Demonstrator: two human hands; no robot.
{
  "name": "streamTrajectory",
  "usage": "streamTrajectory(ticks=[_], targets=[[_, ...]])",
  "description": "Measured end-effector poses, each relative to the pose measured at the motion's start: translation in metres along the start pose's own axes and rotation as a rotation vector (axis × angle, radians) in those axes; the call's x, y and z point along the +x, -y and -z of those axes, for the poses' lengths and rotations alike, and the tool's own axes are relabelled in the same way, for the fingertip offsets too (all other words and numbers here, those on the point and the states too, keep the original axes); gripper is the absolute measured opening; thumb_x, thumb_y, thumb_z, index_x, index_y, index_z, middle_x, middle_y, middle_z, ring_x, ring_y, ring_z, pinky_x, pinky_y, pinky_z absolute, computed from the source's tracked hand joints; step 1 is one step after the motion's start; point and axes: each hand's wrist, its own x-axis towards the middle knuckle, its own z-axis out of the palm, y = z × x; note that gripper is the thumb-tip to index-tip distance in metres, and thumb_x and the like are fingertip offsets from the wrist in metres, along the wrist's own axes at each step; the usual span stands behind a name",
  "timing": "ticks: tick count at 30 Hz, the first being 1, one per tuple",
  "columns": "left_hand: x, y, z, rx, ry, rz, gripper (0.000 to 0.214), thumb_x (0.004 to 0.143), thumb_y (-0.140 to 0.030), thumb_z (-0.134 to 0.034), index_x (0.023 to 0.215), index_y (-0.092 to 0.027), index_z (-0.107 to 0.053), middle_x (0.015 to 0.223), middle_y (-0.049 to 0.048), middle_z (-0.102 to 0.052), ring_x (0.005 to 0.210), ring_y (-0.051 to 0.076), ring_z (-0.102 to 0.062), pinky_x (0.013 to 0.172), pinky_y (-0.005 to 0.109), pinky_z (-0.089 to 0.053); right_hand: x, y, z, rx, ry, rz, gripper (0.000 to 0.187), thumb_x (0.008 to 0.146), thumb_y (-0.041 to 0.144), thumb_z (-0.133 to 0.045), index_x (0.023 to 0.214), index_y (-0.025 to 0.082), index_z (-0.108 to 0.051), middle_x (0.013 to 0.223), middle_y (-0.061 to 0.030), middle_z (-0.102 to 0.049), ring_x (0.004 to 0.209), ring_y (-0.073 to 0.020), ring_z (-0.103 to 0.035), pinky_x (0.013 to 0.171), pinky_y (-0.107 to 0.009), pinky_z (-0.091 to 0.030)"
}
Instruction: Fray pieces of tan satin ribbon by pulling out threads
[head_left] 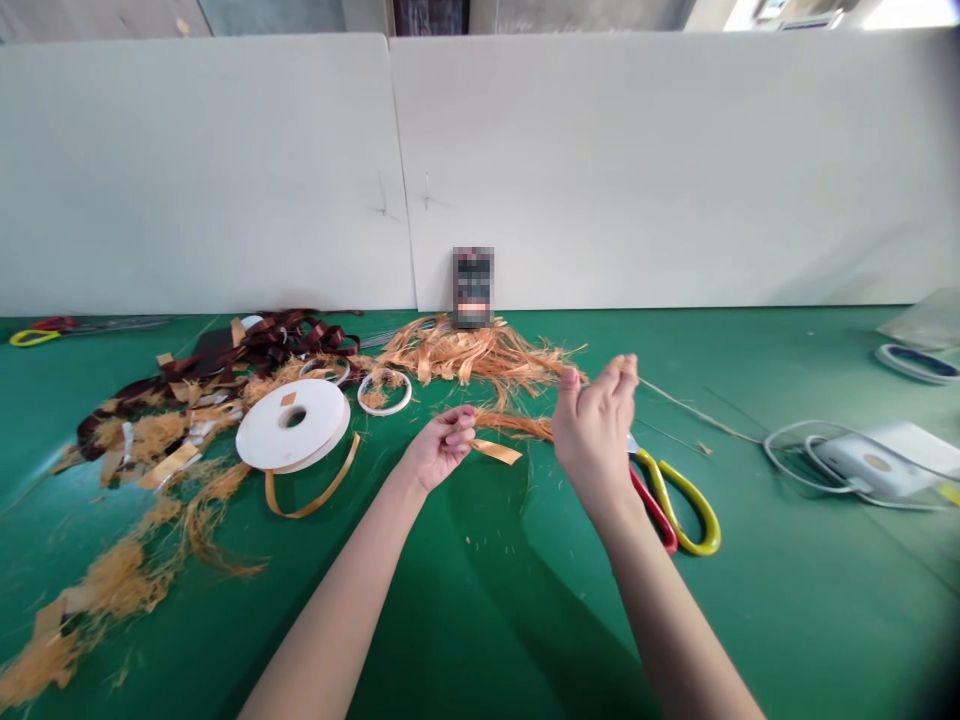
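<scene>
Left hand (442, 448) is curled shut, pinching frayed orange ribbon (514, 428) that runs into the right hand (596, 435), also closed on it, with red-and-yellow scissors (670, 505) just below on the green bench (750, 600).

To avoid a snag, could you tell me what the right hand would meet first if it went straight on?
The right hand probably meets the white partition, passing the orange fibres; depth is unclear.
</scene>
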Motion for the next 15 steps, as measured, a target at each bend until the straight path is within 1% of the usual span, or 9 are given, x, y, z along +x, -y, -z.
streamTrajectory(ticks=[2, 4, 5, 7, 9, 12, 13, 14, 15], targets=[[0.001, 0.000, 0.001, 0.001, -0.006, 0.001, 0.027, 0.075, 0.012, -0.041, 0.074, -0.007, -0.060, 0.058, -0.0042, -0.044, 0.037, 0.000, -0.035, 0.033, 0.009, -0.024, 0.000, 0.003, -0.001, 0.247, 0.110, 0.057, 0.084, 0.089, 0.066, -0.016, 0.146, 0.005, -0.020, 0.153, -0.0223, -0.017, 0.144, -0.0292, -0.011, 0.113, -0.049, -0.015], [0.002, 0.000, 0.001, -0.002, -0.011, 0.001, 0.028, 0.075, 0.012, -0.040, 0.074, -0.007, -0.060, 0.057, -0.0041, -0.044, 0.037, 0.000, -0.035, 0.032, 0.009, -0.024, -0.002, 0.009, 0.000, 0.560, 0.319, 0.074, 0.080, 0.087, 0.069, -0.012, 0.143, 0.015, -0.031, 0.150, -0.0154, -0.031, 0.140, -0.0249, -0.024, 0.112, -0.045, -0.022], [0.002, 0.000, 0.001, -0.005, -0.013, 0.000, 0.028, 0.074, 0.012, -0.040, 0.074, -0.008, -0.060, 0.057, -0.0039, -0.045, 0.037, 0.000, -0.035, 0.032, 0.009, -0.024, -0.004, 0.012, 0.002, 0.688, 0.424, 0.077, 0.081, 0.086, 0.070, -0.007, 0.139, 0.017, -0.040, 0.145, -0.0136, -0.041, 0.136, -0.0240, -0.034, 0.109, -0.044, -0.028], [0.003, 0.001, 0.002, -0.015, -0.021, -0.009, 0.028, 0.074, 0.012, -0.040, 0.072, -0.008, -0.059, 0.057, -0.0037, -0.045, 0.038, 0.000, -0.036, 0.033, 0.009, -0.025, -0.007, 0.018, 0.006, 0.866, 0.643, 0.060, 0.093, 0.083, 0.071, 0.007, 0.123, 0.018, -0.058, 0.129, -0.0133, -0.058, 0.122, -0.0239, -0.051, 0.101, -0.041, -0.040], [0.004, 0.002, 0.002, -0.028, -0.034, -0.022, 0.026, 0.076, 0.010, -0.041, 0.070, -0.009, -0.058, 0.056, -0.0042, -0.045, 0.037, 0.000, -0.035, 0.033, 0.009, -0.026, -0.010, 0.019, 0.010, 0.963, 0.868, 0.007, 0.105, 0.077, 0.073, 0.015, 0.105, 0.015, -0.068, 0.113, -0.0161, -0.067, 0.109, -0.0251, -0.061, 0.094, -0.040, -0.045], [0.004, 0.002, 0.001, -0.044, -0.039, -0.024, 0.022, 0.080, 0.005, -0.043, 0.073, -0.009, -0.058, 0.056, -0.0046, -0.045, 0.036, 0.000, -0.033, 0.031, 0.010, -0.023, -0.012, 0.015, 0.008, 1.029, 1.247, -0.123, 0.112, 0.072, 0.078, 0.014, 0.092, 0.009, -0.072, 0.096, -0.0200, -0.071, 0.099, -0.0262, -0.065, 0.090, -0.040, -0.047], [0.003, 0.002, 0.000, -0.050, -0.034, -0.020, 0.021, 0.081, 0.004, -0.043, 0.074, -0.009, -0.059, 0.056, -0.0045, -0.045, 0.036, 0.000, -0.032, 0.031, 0.010, -0.023, -0.011, 0.012, 0.005, 0.989, 1.319, -0.168, 0.112, 0.072, 0.079, 0.013, 0.089, 0.008, -0.072, 0.091, -0.0202, -0.071, 0.096, -0.0258, -0.066, 0.090, -0.039, -0.047], [0.002, 0.001, -0.001, -0.059, -0.028, -0.017, 0.022, 0.082, 0.004, -0.042, 0.074, -0.009, -0.058, 0.057, -0.0044, -0.045, 0.037, 0.000, -0.033, 0.032, 0.010, -0.023, -0.010, 0.008, 0.001, 0.931, 1.341, -0.224, 0.111, 0.072, 0.080, 0.011, 0.087, 0.007, -0.072, 0.087, -0.0201, -0.071, 0.092, -0.0253, -0.067, 0.090, -0.040, -0.047], [0.001, 0.001, -0.001, -0.069, -0.021, -0.018, 0.023, 0.083, 0.004, -0.040, 0.074, -0.009, -0.057, 0.057, -0.0045, -0.044, 0.037, 0.000, -0.033, 0.032, 0.009, -0.024, -0.008, 0.004, -0.003, 0.869, 1.302, -0.296, 0.110, 0.073, 0.080, 0.010, 0.086, 0.007, -0.072, 0.086, -0.0202, -0.071, 0.089, -0.0250, -0.068, 0.090, -0.040, -0.047]])
